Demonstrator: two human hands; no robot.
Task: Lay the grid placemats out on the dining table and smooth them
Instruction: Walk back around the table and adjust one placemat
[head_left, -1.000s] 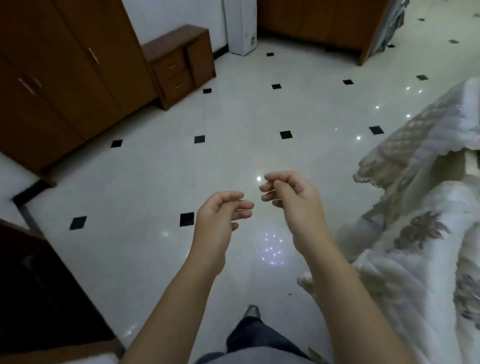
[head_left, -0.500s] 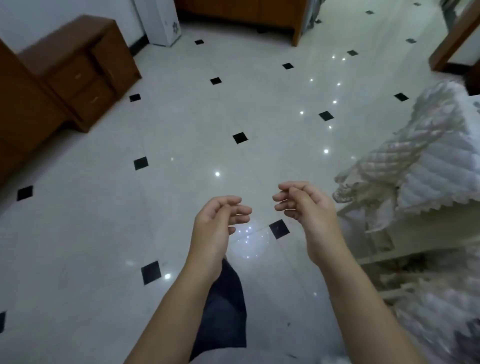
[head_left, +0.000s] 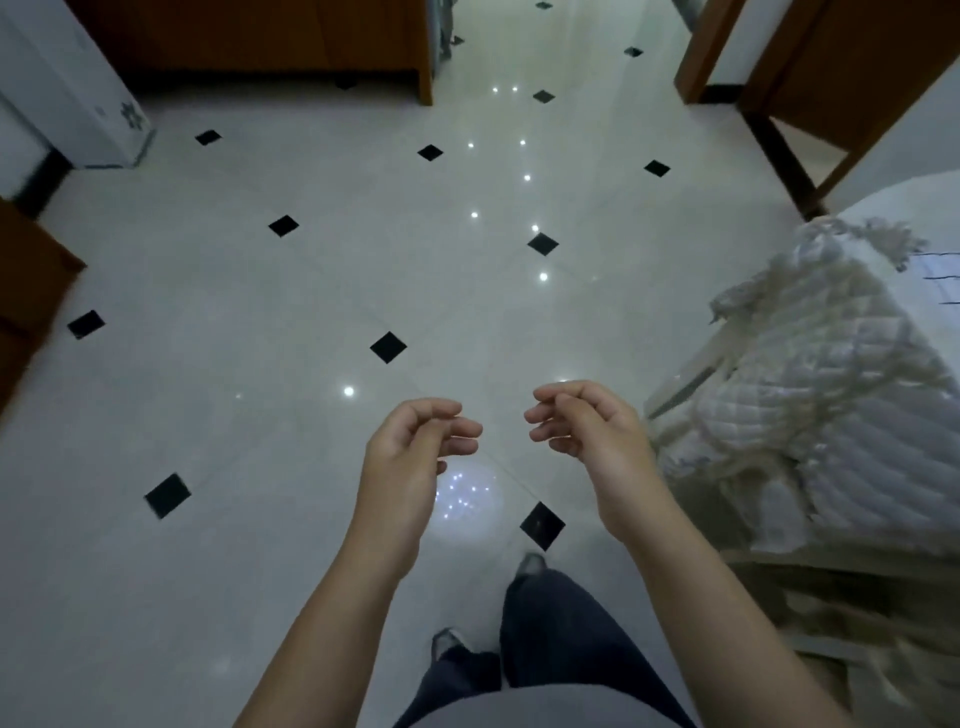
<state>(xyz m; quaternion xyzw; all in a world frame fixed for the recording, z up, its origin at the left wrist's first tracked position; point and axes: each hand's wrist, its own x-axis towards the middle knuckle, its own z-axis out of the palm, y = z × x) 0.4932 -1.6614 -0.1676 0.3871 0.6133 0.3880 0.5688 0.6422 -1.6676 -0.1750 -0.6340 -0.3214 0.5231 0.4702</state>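
One quilted cover (head_left: 841, 415) hangs beside right hand (head_left: 597, 441).

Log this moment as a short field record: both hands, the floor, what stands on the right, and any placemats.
left hand: fingers loosely curled, holding nothing
right hand: fingers loosely curled, holding nothing, apart from the left
floor: pale glossy tiles with small black diamond insets
right side: white quilted cover draped over furniture
trousers: dark, one shoe ahead of the other
placemats: none plainly in view

Both forearms reach forward, left hand (head_left: 410, 457) and right hand (head_left: 592, 431) apart, fingers loosely curled, holding nothing.
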